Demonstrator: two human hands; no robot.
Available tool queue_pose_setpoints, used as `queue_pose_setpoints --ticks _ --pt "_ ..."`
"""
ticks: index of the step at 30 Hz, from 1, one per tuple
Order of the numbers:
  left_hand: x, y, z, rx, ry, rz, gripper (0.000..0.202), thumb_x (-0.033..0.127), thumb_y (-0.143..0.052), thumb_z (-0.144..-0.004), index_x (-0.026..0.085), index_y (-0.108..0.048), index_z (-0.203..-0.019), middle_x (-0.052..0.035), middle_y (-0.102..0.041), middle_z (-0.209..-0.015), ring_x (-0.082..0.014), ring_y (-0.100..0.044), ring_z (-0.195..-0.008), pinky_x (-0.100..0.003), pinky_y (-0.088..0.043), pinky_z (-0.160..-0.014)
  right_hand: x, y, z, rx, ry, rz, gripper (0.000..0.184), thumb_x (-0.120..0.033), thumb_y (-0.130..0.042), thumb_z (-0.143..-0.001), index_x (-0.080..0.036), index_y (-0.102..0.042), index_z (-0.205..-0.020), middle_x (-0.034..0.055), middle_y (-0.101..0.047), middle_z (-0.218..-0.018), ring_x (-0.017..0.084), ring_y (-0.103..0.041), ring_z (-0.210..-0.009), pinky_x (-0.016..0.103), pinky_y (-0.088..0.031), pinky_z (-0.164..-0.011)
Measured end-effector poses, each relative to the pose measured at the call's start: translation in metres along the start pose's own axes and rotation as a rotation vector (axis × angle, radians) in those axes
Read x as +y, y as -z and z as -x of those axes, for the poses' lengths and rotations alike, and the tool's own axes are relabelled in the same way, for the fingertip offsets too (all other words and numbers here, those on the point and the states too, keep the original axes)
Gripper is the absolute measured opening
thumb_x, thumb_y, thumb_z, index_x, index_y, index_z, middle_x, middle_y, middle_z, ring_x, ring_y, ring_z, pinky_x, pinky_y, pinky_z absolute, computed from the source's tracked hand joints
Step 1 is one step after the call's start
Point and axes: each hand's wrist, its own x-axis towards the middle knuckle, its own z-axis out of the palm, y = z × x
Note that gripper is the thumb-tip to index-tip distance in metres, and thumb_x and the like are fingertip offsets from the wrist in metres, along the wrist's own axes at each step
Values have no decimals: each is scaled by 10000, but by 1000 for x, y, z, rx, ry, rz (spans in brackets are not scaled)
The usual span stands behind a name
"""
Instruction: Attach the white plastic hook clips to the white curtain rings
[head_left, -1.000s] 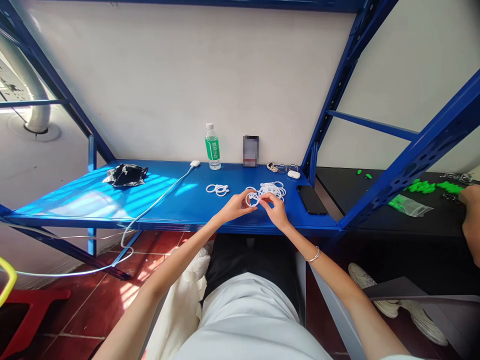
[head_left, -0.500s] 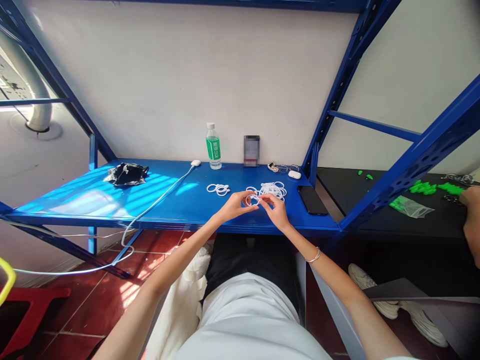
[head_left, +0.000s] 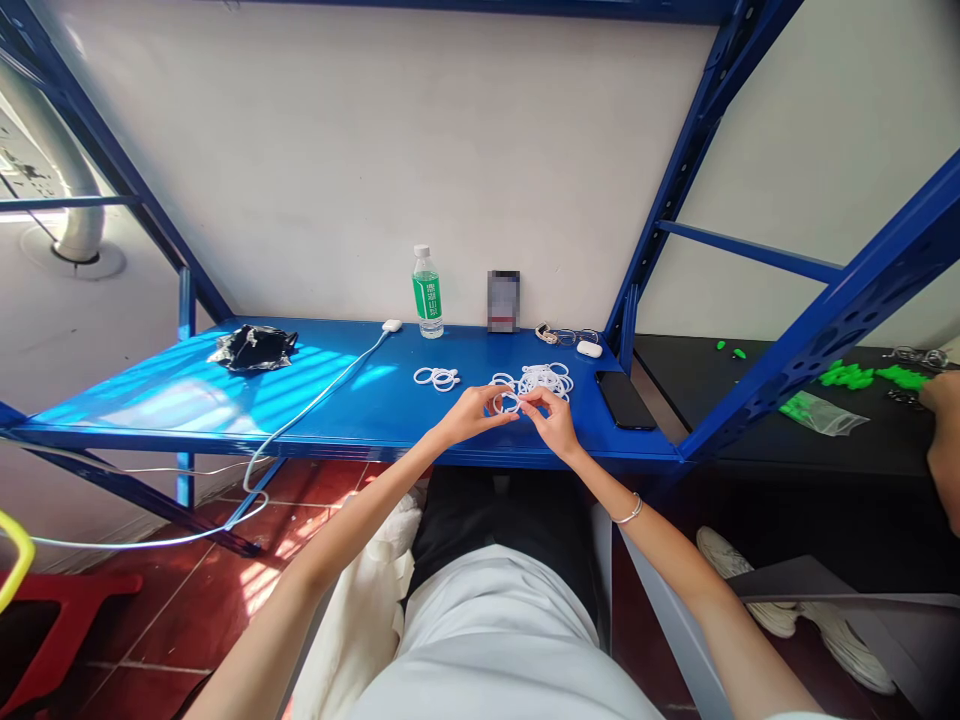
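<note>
Over the front of the blue shelf (head_left: 225, 395), my left hand (head_left: 469, 415) and my right hand (head_left: 553, 420) meet. Both pinch small white rings (head_left: 508, 402) between their fingertips. Just behind the hands lies a pile of white rings (head_left: 546, 378). A smaller cluster of linked white rings (head_left: 436, 377) rests to the left of it.
A green-labelled water bottle (head_left: 427, 293), a small dark box (head_left: 502, 300), glasses (head_left: 574, 336), a white earbud case (head_left: 588, 349), a black phone (head_left: 622, 399), a black bag (head_left: 252, 347) and a white charger cable (head_left: 315, 400) share the shelf. Another person's hand (head_left: 941, 440) works with green parts (head_left: 862, 375) at right.
My fingers have shifted slightly on the white rings, which now sit a little closer between the two hands. Nothing else has moved.
</note>
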Motion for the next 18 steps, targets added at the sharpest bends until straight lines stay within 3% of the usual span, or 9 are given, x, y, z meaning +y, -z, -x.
queue_pose_setpoints --ticks 12,18 --pt "-2 1 -1 -36 -24 -63 520 538 -570 -822 129 -614 -1140 -52 -655 -792 -152 -584 -662 -248 -468 -616 -4 -1 0 -2 -8 5 204 -407 -618 -844 -214 -641 -781 33 -638 -749 205 -631 -723 349 -537 -681" --pt "-13 7 -3 13 19 -153 505 529 -560 -830 149 -594 -1162 -60 -655 -843 -175 -596 -700 -269 -474 -625 -26 7 -10 -64 32 181 208 -373 -532 -898 -240 -655 -1001 59 -689 -968 224 -657 -863 373 -557 -754"
